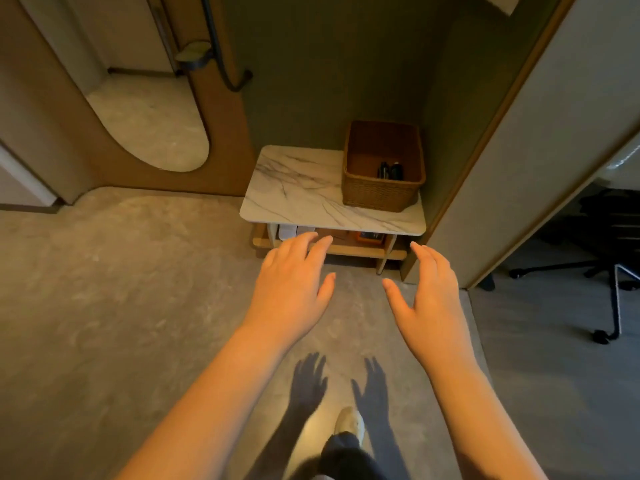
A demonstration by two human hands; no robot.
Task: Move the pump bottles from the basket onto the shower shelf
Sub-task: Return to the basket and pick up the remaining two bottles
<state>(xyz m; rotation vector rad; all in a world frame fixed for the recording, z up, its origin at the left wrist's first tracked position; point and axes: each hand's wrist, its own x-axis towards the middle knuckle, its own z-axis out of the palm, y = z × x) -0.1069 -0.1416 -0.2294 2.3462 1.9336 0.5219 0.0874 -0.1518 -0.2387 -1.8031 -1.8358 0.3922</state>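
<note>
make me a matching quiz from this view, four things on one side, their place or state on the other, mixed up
Things:
1 basket
2 dark bottles
3 office chair
4 left hand

Place or state:
a open, holding nothing
b on the right end of the marble table
c inside the basket
d on the floor at the far right

Pairs: 1-b, 2-c, 3-d, 4-a

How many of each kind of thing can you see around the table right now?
Basket: 1
Bottles: 2, only dark tops show
Table: 1
Office chair: 1
Hands: 2, left hand and right hand, both empty
Total: 7
</note>
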